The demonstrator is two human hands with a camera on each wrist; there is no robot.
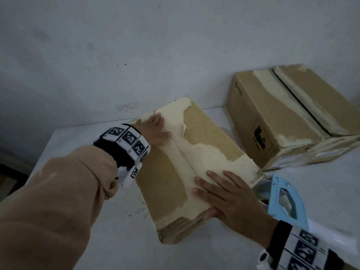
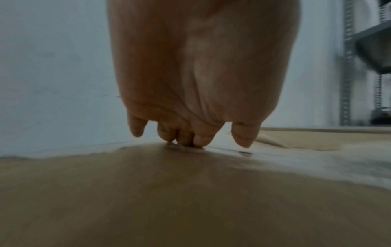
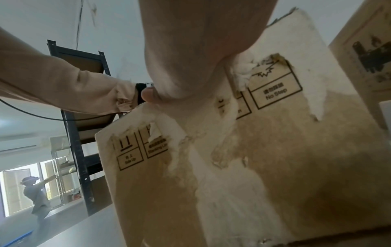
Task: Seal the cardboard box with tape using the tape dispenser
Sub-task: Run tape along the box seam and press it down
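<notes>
A worn brown cardboard box (image 1: 165, 172) with torn pale patches lies on the white table (image 1: 97, 221), its two top flaps closed along a centre seam. My left hand (image 1: 155, 131) lies flat on the far end of the seam, its straight fingers (image 2: 201, 138) touching the flap (image 2: 148, 192). My right hand (image 1: 224, 193) presses flat on the near end of the right flap, the thumb down over the box's front face (image 3: 253, 167). A light blue tape dispenser (image 1: 284, 199) lies on the table just right of my right hand, untouched.
A second, larger cardboard box (image 1: 288, 117) stands at the back right against the grey wall (image 1: 136, 45). Dark metal shelving (image 3: 84, 133) stands to the left, and another person (image 3: 36, 193) is far off by a window.
</notes>
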